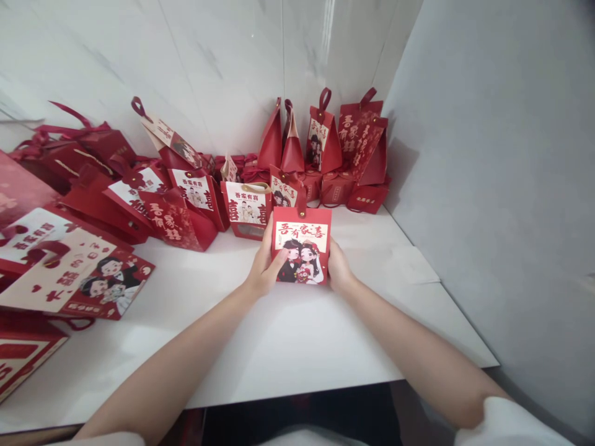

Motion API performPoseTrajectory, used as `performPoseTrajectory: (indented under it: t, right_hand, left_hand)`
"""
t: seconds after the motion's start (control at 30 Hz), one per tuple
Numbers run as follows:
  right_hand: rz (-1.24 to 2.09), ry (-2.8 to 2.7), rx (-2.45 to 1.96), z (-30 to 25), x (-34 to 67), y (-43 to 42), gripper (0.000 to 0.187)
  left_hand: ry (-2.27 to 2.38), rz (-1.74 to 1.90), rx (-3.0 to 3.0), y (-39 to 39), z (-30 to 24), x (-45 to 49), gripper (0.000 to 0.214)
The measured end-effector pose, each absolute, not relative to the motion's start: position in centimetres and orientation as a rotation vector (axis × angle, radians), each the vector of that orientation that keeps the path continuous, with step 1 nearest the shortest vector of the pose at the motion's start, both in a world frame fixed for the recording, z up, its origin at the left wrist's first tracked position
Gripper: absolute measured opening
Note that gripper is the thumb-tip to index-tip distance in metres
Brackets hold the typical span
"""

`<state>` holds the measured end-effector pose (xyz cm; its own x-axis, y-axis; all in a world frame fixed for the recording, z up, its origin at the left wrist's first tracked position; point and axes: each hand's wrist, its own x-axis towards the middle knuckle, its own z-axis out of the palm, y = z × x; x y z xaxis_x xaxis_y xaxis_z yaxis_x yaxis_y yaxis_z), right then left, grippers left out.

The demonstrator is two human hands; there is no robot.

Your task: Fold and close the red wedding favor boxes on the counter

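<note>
A red gift box (302, 248) with a cartoon bride and groom on its front is held upright between both hands, over the white table. My left hand (266, 265) grips its left side, with the thumb lying on the printed front. On the opposite side, my right hand (339, 265) presses against the edge, its fingers mostly hidden behind the box. Just behind stand a red and cream gift box (286, 191) with a similar couple print and a white-fronted gift box (247, 207) with a clear window at its base.
Many red gift boxes line the back wall, including a handled one (321, 139) at right. Others crowd the left, among them a large cream and red box (69, 279). A grey wall (502, 186) bounds the right side. The table's front edge (297, 394) runs below my forearms.
</note>
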<state>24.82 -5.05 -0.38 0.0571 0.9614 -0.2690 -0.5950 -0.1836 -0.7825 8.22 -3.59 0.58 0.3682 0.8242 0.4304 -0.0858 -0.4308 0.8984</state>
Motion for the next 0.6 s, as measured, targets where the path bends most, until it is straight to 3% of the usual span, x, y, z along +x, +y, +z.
performPoseTrajectory:
  t: [0.17,0.33,0.47,0.6]
  right_hand:
    - [1.562,-0.449,-0.949,0.4,25.02,-5.18,0.043]
    - [1.563,-0.558,-0.752,0.67,24.88,-5.69,0.064]
    - [1.366,-0.689,-0.774,0.61,24.93,-6.01,0.048]
    - [1.393,-0.688,-0.854,0.23,25.05,-5.86,0.039]
  left_hand:
    - [0.69,1.18,1.609,-3.51,0.23,8.17,0.073]
    - [0.711,1.227,1.596,-3.53,0.16,8.38,0.068]
    - [0.74,1.228,1.573,-3.32,0.14,8.34,0.069]
    - [0.746,1.22,1.514,-3.1,0.02,8.34,0.069]
